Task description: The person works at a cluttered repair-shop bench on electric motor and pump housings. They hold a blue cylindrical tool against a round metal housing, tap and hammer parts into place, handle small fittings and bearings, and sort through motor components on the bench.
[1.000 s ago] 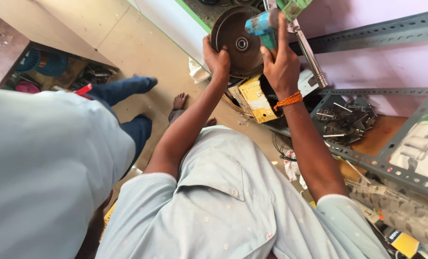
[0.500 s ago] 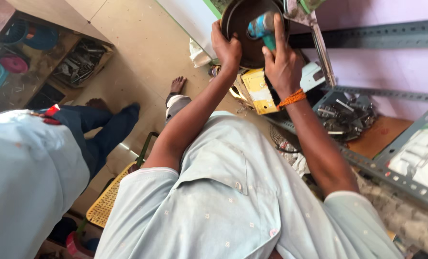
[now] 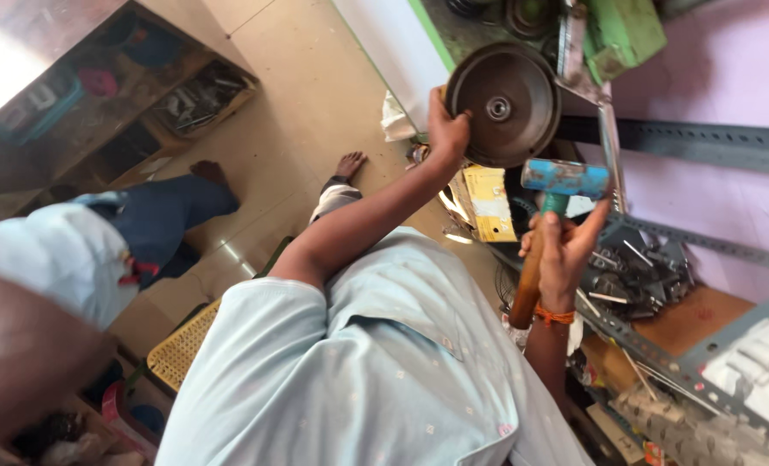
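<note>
- Since the earlier frame, the right hand (image 3: 565,246) has drawn the hammer (image 3: 550,216) back from the metal disc (image 3: 502,105).
- Disc: upright, before the metal rack (image 3: 703,138).
- Left hand (image 3: 447,129): grip clasping disc rim.
- Right grip: clenched on hammer handle.

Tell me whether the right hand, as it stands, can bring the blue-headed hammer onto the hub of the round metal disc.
Probably yes. The right hand grips the hammer by its wooden handle just below the disc, with open air between. The left hand holds only the disc's left rim, leaving the hub uncovered.
</note>
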